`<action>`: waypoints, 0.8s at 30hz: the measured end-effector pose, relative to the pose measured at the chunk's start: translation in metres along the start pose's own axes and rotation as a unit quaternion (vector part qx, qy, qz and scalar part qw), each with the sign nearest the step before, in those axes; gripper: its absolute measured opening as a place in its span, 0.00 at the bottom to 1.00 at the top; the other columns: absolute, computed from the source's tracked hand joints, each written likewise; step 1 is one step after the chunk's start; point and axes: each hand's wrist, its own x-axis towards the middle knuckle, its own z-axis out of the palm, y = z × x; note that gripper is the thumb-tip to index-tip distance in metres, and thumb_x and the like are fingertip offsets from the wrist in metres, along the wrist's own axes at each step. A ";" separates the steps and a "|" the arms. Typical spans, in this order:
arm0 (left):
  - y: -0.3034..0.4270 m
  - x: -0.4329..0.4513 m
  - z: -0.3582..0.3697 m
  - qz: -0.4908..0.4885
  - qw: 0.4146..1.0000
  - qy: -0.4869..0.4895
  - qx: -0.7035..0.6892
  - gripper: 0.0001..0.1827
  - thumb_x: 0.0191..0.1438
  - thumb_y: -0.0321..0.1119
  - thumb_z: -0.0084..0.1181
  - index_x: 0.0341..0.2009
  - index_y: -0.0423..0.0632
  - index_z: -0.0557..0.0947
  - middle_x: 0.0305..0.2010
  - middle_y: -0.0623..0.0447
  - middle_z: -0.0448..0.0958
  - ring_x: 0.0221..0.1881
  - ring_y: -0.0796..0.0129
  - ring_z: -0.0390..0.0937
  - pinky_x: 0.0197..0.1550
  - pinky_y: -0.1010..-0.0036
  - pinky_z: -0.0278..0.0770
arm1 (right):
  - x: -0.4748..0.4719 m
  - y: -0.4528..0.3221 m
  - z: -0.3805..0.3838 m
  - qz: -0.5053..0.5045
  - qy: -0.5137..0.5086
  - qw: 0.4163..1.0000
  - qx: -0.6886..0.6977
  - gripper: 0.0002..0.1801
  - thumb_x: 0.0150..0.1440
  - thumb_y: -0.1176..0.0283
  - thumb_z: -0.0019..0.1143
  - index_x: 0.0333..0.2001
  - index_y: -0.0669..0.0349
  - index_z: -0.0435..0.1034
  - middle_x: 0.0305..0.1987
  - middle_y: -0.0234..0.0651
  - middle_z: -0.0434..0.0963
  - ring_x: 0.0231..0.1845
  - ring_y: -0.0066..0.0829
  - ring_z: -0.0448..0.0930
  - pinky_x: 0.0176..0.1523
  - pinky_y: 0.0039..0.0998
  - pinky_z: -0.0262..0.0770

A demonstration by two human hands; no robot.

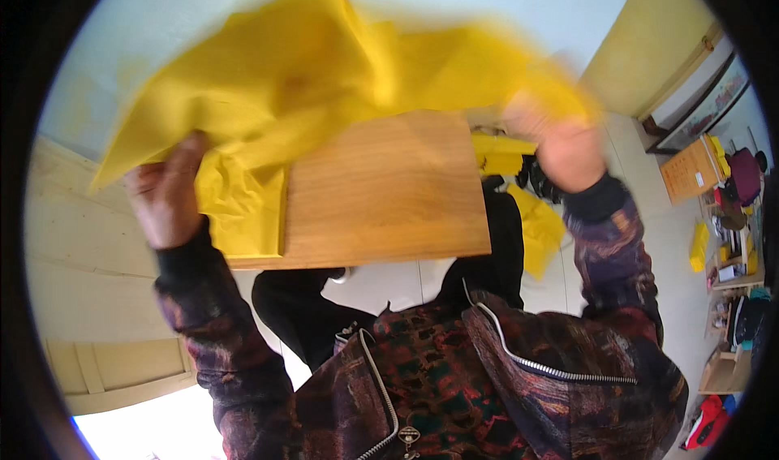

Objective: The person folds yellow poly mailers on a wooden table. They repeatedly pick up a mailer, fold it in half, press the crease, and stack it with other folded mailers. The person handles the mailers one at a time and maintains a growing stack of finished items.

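Note:
A large yellow sheet, fabric-like and creased [292, 76], is stretched in the air between my hands and blurred by motion. My left hand [167, 198] grips its lower left corner between thumb and fingers. At the right end, my right hand [566, 137] is raised and closed on the sheet's edge; its fingers are blurred. Below lies a wooden table [389, 192] in front of my lap. Folded yellow material [243, 210] rests on the table's left part, partly covered by the raised sheet, which also hides the table's far side.
More yellow material [538, 229] lies low beyond the table's right edge, near a black object [538, 177]. Along the right wall stand a wooden box [691, 171] and shelves [733, 277] with assorted items. A pale wall [91, 235] runs close on the left.

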 end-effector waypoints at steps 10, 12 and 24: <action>0.010 0.015 0.011 -0.055 0.998 -0.009 0.043 0.13 0.55 0.24 0.56 0.46 0.41 0.76 0.43 0.54 0.78 0.40 0.77 0.73 0.41 0.82 0.69 | 0.020 0.035 -0.016 0.059 -0.073 0.979 0.183 0.08 0.60 0.73 0.51 0.41 0.66 0.72 0.35 0.27 0.76 0.32 0.18 0.75 0.37 0.21 0.73; 0.003 0.016 0.008 -0.076 0.995 -0.058 0.005 0.13 0.56 0.24 0.56 0.47 0.40 0.76 0.44 0.54 0.78 0.41 0.75 0.73 0.42 0.80 0.70 | 0.011 0.035 -0.010 0.169 -0.119 0.944 0.257 0.08 0.61 0.73 0.51 0.42 0.65 0.72 0.35 0.27 0.77 0.31 0.17 0.75 0.35 0.20 0.73; -0.021 -0.021 -0.012 -0.108 0.987 -0.100 -0.064 0.09 0.58 0.25 0.50 0.44 0.42 0.74 0.42 0.53 0.74 0.43 0.72 0.71 0.49 0.78 0.66 | -0.009 0.027 -0.025 0.190 -0.123 0.953 0.204 0.10 0.60 0.70 0.52 0.43 0.64 0.70 0.30 0.27 0.76 0.24 0.14 0.73 0.25 0.17 0.68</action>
